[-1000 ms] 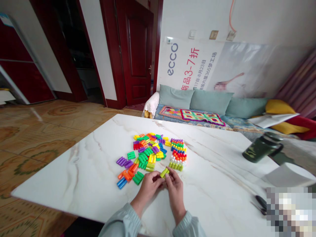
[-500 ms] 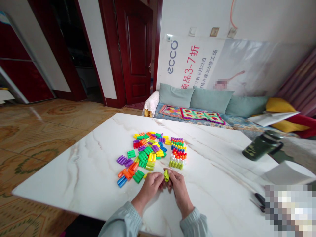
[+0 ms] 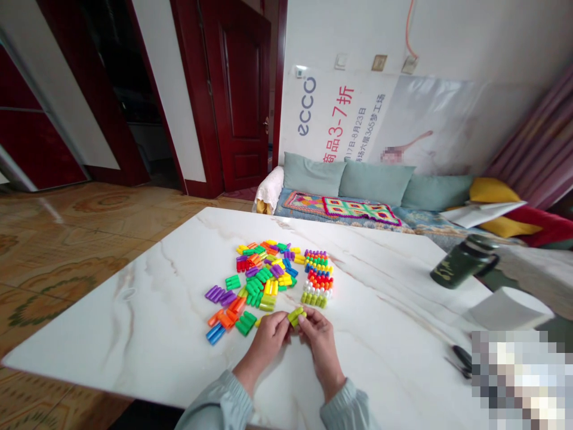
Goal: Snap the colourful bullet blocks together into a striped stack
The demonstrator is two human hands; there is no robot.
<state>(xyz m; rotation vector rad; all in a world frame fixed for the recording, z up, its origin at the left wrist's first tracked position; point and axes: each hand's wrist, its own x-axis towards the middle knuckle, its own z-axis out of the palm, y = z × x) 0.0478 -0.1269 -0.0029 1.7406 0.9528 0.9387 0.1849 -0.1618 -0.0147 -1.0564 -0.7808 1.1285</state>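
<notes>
A yellow-green plastic block (image 3: 296,316) sits pinched between the fingertips of my left hand (image 3: 268,338) and my right hand (image 3: 319,340), low over the white marble table (image 3: 156,322). Just beyond it lies a loose heap of several coloured blocks (image 3: 255,280) in purple, orange, green, yellow and blue. To the heap's right stands a joined stack of blocks in coloured rows (image 3: 317,278), its nearest row yellow-green and close to my fingers.
A dark green flask (image 3: 463,269) lies on its side at the table's right. A white box (image 3: 508,307) and black scissors (image 3: 461,360) sit near the right front corner. Behind the table is a sofa (image 3: 371,197) with cushions, and a red door (image 3: 239,95).
The block in my fingers has turned from pointing end-on to lying crosswise again. My view has shifted slightly, so the table contents sit a little further left.
</notes>
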